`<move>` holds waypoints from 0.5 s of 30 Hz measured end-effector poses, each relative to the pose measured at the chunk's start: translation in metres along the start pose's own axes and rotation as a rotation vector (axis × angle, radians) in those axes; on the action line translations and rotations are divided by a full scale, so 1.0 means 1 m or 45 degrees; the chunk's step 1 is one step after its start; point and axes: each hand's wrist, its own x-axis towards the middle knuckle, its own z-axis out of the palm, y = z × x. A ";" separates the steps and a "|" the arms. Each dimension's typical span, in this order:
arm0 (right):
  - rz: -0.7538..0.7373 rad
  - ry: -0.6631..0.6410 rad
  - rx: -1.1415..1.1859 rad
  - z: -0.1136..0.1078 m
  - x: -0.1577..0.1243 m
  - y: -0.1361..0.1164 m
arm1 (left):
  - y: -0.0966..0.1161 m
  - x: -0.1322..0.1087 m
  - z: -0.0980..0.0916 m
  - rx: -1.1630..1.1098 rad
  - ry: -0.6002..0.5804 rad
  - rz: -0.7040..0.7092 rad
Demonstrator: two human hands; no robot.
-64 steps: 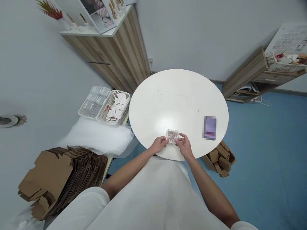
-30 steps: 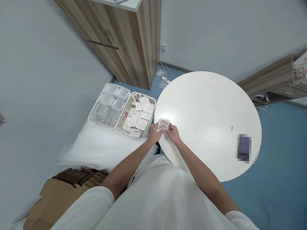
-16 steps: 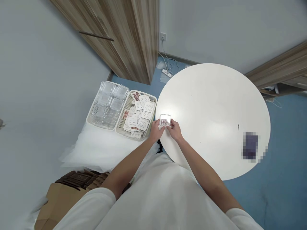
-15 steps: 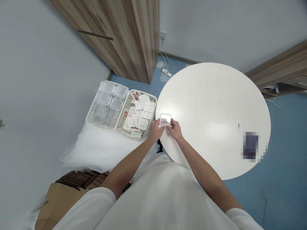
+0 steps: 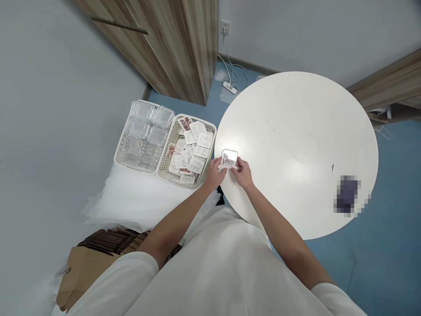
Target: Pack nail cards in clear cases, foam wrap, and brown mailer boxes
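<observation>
A small clear plastic case [image 5: 229,157] with reddish pieces inside sits at the left edge of the round white table [image 5: 296,145]. My left hand [image 5: 215,173] pinches its near left side and my right hand [image 5: 242,172] pinches its near right side, so both hold it. Just left of the table stands a white basket [image 5: 210,131] full of printed cards and card-backed reddish sets. Beside that, a second white basket [image 5: 122,151] holds several empty clear cases.
Both baskets rest on a white padded sheet [image 5: 138,199]. Flat brown cardboard boxes [image 5: 95,259] are stacked at the lower left. A blurred dark object [image 5: 347,195] lies near the table's right edge. A wooden cabinet [image 5: 174,48] stands behind, with a power strip [image 5: 230,87] on the blue floor.
Both hands have carried the clear case from the table's near edge to its left edge, close to the card basket. My view has turned left and downward.
</observation>
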 end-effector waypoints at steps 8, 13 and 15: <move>-0.007 0.011 0.010 0.001 0.000 0.002 | 0.000 -0.001 -0.001 0.008 -0.013 0.041; -0.033 -0.003 0.000 0.000 0.000 0.005 | 0.000 -0.003 -0.001 -0.010 0.003 0.042; -0.041 -0.023 0.009 -0.001 0.001 0.005 | 0.000 -0.005 0.001 -0.034 0.040 0.042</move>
